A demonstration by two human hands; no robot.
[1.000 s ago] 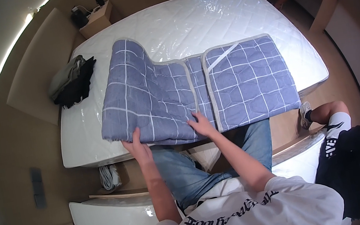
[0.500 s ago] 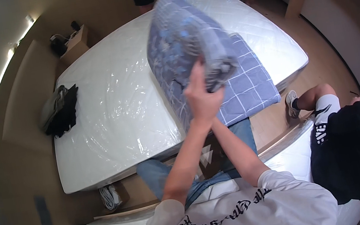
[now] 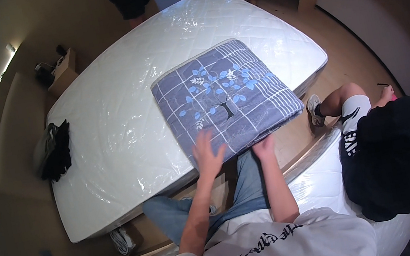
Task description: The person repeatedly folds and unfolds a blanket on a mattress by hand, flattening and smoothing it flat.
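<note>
A folded blue-grey quilt (image 3: 244,100), with white checks and a printed tree with blue leaves, lies near the front edge of a white mattress (image 3: 106,129) wrapped in clear plastic. Over the quilt's near left corner is my left hand (image 3: 208,155), fingers spread and slightly blurred. My right hand (image 3: 264,147) grips the near edge further right, its fingers partly hidden beneath the fabric.
A dark clothing pile (image 3: 57,148) rests at the mattress's left end. Behind me is a second mattress (image 3: 316,185). A person in a black cap (image 3: 400,159) sits close on my right. A bedside table (image 3: 64,73) stands far left.
The raised upper part of the quilt has come down flat, showing the tree print. My hands have moved apart, the left to the near left corner and the right to the near edge.
</note>
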